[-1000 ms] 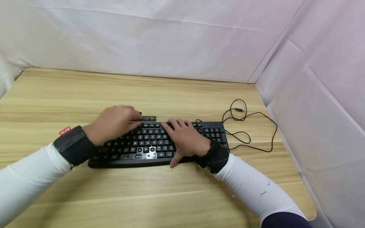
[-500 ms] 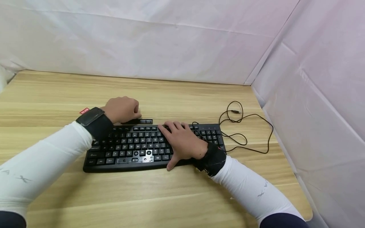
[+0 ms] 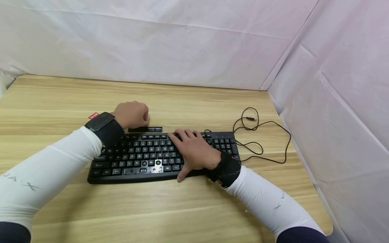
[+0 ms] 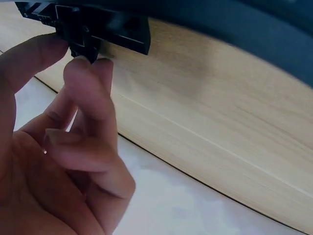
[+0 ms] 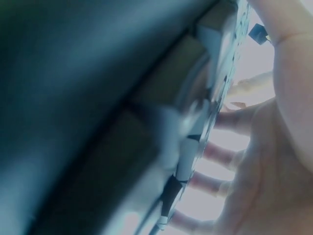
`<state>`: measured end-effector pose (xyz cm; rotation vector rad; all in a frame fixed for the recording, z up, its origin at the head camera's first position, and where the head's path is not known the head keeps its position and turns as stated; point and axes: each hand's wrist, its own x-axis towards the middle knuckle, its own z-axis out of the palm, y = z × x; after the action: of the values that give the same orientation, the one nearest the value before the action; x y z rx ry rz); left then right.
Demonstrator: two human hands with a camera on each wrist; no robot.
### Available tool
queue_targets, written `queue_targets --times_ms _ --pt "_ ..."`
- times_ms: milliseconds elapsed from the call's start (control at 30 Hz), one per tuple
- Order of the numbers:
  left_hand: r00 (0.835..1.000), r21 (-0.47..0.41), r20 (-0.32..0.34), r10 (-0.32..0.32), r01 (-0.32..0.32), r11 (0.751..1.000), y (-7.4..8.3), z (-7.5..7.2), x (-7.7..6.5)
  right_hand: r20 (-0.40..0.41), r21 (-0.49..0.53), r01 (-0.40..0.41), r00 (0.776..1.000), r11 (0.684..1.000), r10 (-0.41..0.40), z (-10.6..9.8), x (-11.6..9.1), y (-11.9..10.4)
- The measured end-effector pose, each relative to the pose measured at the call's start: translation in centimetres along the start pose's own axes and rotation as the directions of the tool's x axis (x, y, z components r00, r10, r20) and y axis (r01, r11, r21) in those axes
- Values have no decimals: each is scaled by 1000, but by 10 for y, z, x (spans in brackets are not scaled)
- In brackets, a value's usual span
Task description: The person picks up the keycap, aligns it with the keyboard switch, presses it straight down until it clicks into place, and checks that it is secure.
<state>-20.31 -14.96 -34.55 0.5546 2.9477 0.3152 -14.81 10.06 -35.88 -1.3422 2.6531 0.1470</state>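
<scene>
A black computer keyboard [image 3: 133, 177] lies on the table. My right hand [image 3: 196, 148] rests on its right half with fingers spread, thumb over the front edge. In the gap of the space bar, the bare base shows, and two round bare spots mark the row above. Behind the keyboard, a long black strip [image 3: 156, 129], apparently the space bar with its hollow side visible, lies on the wood. My left hand [image 3: 131, 114] bends over its left end. In the left wrist view, the thumb and fingers pinch a small black block, seemingly a key cap [image 4: 84, 50], against the strip.
The keyboard's thin black cable [image 3: 287, 145] lies in loops on the right of the wooden table [image 3: 170, 216], its plug [image 3: 250, 118] towards the back. White cloth walls [image 3: 152, 44] stand behind and to the right.
My left hand has moved from above the keyboard's top key rows to behind its back edge, near the strip. The right hand stays on the keyboard; the view has shifted slightly.
</scene>
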Motion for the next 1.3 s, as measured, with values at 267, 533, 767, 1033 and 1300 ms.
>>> queue_targets --times_ms 267,533,767,1033,1300 --pt "997 -58 -68 24 -28 998 0 -2 2 5 0 7 1000 1000 -7 0 4 1" --pt "970 -77 -196 145 -163 984 19 2 -7 20 -7 1 1000 1000 -1 -1 5 3" --pt "953 -144 -213 217 -250 957 36 11 -24 15 -12 -3 1000 1000 3 1 2 5" --pt "958 -232 -141 251 -279 932 45 19 -42 14 -13 1 1000 1000 -1 0 1 5" --pt "962 -295 -75 263 -274 916 43 25 -51 6 -22 2 1000 1000 -1 -1 0 4"
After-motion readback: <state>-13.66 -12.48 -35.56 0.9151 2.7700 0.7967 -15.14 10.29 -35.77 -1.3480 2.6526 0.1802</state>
